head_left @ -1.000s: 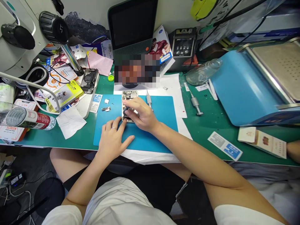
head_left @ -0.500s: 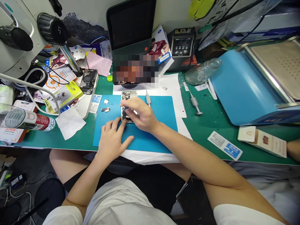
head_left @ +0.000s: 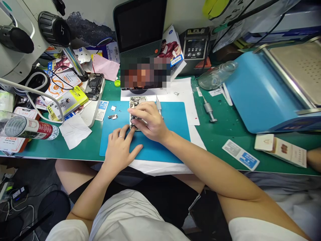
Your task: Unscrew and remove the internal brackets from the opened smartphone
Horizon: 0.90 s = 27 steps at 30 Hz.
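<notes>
An opened smartphone, its inner parts exposed, lies on the blue work mat. My left hand rests on the mat with fingers spread, a fingertip touching the phone's lower left edge. Over the phone, my right hand is bent into a pinch shape that covers much of its middle and right side. What its fingertips hold, if anything, is too small or hidden. Left of the phone lie a small metal part and a small circuit piece. A grey screwdriver lies just beyond my right hand.
A second screwdriver and a glass jar are to the right, before a blue machine. Leftward are another opened phone, a yellow battery box and a water bottle. A screen stands behind.
My right hand's fingers have shifted slightly left and up over the phone. My left hand keeps its place at the phone's lower edge.
</notes>
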Tool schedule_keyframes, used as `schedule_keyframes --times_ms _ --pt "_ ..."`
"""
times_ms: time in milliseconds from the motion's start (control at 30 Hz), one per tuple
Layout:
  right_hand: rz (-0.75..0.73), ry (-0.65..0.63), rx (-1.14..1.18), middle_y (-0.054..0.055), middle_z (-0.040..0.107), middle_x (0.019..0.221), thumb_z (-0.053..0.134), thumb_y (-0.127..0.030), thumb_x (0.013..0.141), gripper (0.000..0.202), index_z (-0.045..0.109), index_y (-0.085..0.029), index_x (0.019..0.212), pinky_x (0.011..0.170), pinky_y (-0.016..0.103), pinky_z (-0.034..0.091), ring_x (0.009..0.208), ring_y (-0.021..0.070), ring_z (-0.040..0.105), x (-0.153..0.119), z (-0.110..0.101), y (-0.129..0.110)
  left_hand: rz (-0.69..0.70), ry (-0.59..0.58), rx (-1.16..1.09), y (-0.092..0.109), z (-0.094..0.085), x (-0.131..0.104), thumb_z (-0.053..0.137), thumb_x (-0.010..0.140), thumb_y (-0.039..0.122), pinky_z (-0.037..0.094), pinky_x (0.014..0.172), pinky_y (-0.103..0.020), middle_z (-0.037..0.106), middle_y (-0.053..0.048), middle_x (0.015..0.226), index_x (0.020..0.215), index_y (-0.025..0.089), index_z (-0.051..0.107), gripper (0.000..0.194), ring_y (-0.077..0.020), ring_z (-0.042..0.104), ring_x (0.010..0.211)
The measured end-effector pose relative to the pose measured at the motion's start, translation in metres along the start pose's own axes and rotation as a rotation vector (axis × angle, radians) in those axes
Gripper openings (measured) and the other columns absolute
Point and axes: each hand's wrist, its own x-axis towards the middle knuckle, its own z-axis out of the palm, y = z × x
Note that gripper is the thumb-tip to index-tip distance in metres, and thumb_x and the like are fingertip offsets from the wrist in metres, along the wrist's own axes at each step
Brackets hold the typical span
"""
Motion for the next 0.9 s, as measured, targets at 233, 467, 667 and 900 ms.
schedule_keyframes --times_ms 233,467,667,900 --pt "0.001 -0.031 0.065 0.002 0.074 0.097 0.053 -0.012 0.101 0.052 0.049 -0.033 0.148 0.096 0.043 0.057 0.107 0.0224 0.062 0.0024 -0.0002 0.0000 0.001 -0.005 -0.014 -0.0005 0.0011 0.0004 0.055 0.101 0.056 0.043 0.098 -0.046 0.053 -0.013 0.152 0.152 0.020 0.049 0.063 -0.0336 0.050 0.123" --pt "-0.006 -0.043 0.034 0.005 0.073 0.112 0.055 -0.017 0.101 0.051 0.048 -0.034 0.148 0.101 0.049 0.055 0.115 0.0250 0.061 0.0005 0.0001 0.0014 0.000 -0.002 -0.018 -0.0003 0.0008 0.0004 0.056 0.101 0.055 0.043 0.098 -0.046 0.053 -0.014 0.151 0.151 0.020 0.050 0.062 -0.0336 0.051 0.122" --pt "0.057 -0.097 0.111 0.004 0.075 0.104 0.050 -0.016 0.103 0.049 0.047 -0.032 0.149 0.095 0.043 0.059 0.109 0.0226 0.064 0.0015 -0.0043 -0.0010 0.007 0.005 -0.024 -0.0001 0.0010 0.0003 0.056 0.101 0.055 0.043 0.097 -0.046 0.054 -0.013 0.151 0.152 0.019 0.049 0.063 -0.0332 0.050 0.122" --pt "0.036 -0.067 0.093 0.004 0.074 0.113 0.057 -0.018 0.101 0.048 0.050 -0.033 0.146 0.094 0.044 0.059 0.106 0.0224 0.065 0.0007 -0.0034 0.0010 0.003 0.000 -0.029 -0.0005 0.0008 0.0003 0.055 0.101 0.055 0.044 0.098 -0.046 0.053 -0.015 0.151 0.152 0.019 0.051 0.062 -0.0337 0.051 0.122"
